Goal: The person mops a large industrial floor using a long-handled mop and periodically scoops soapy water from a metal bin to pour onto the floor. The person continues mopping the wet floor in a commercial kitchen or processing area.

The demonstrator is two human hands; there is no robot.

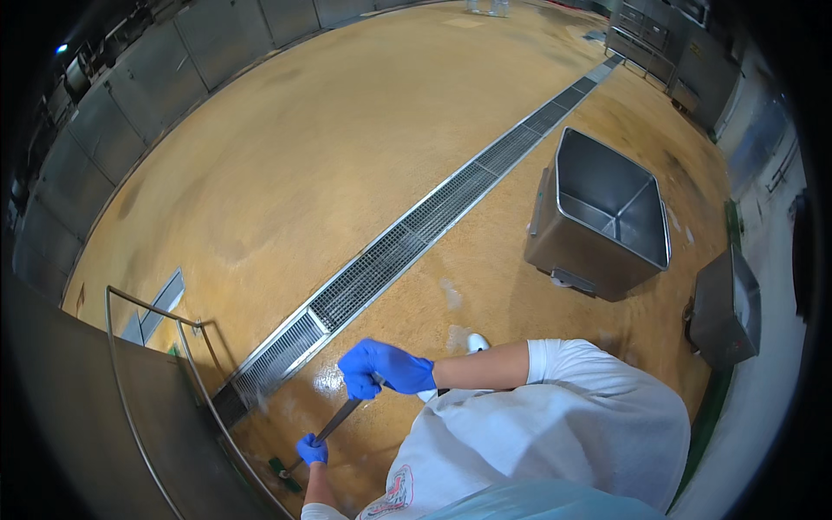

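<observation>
Both of my hands wear blue gloves and grip one long dark handle [338, 419]. My right hand [387, 369] is closed around its upper part, in front of my body. Further down the handle, my left hand [312, 449] holds it near the lower left of the view. At the far end is a green head [286, 475], apparently a floor brush or scrubber, low beside a metal wall. The tan floor [273, 195] under it looks wet and shiny near the drain. Part of a white shoe [478, 342] shows below my right forearm.
A grated floor drain [416, 234] runs diagonally across the floor. To the right stand a large steel tote bin [591, 240] on wheels and a smaller steel bin [725, 309] by the wall. A bent metal railing [185, 344] rises close on the left. Steel panels [162, 71] line the far left.
</observation>
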